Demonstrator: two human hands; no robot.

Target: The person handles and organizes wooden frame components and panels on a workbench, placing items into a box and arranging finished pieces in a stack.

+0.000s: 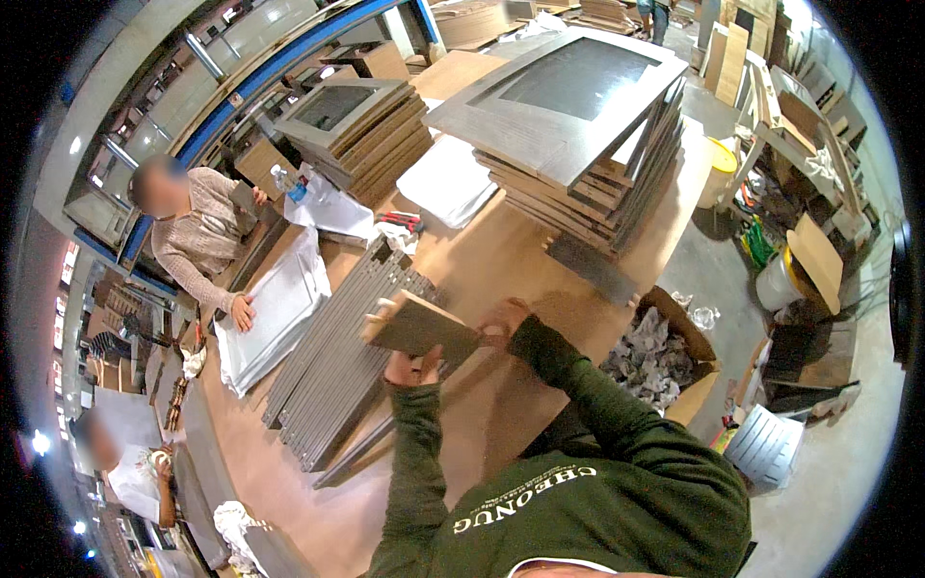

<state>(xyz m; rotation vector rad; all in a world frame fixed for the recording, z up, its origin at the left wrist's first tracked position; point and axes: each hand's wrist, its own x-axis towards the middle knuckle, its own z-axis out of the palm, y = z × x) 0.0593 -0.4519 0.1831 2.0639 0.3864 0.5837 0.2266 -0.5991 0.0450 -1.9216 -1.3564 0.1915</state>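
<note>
Board (416, 329), rectangular, with dark grey face and pale wood-coloured edge, is held tilted above the brown tabletop (275, 472). The left hand (412, 366) is closed around it, with thumb on the near face. The right hand (503, 322) is half curled at the board's 3 o'clock end; whether it grips there, I cannot tell surely. Long narrow grey slats (332, 356) lie in a bundle at 9 o'clock from the board, and a flat dark grey panel (590, 270) lies at 2 o'clock.
</note>
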